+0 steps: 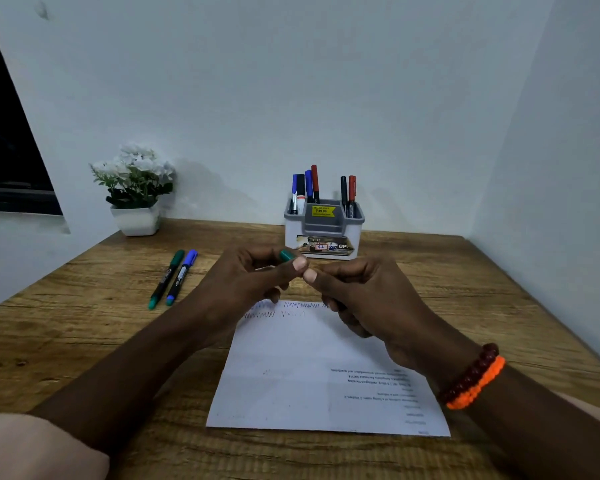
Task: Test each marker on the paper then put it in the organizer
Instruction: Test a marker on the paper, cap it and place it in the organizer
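green marker (pixel 286 255) pinched in left grip (pixel 253 275), right grip (pixel 357 292) touching, above paper (pixel 309 368).

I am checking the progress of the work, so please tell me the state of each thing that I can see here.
Left hand: pinches green cap.
Right hand: fingers curled, contents hidden.
Paper: flat, zigzag test lines at far edge.
Organizer: upright, several markers standing inside.
Green marker: capped, lying on table.
Blue marker: capped, lying beside it.
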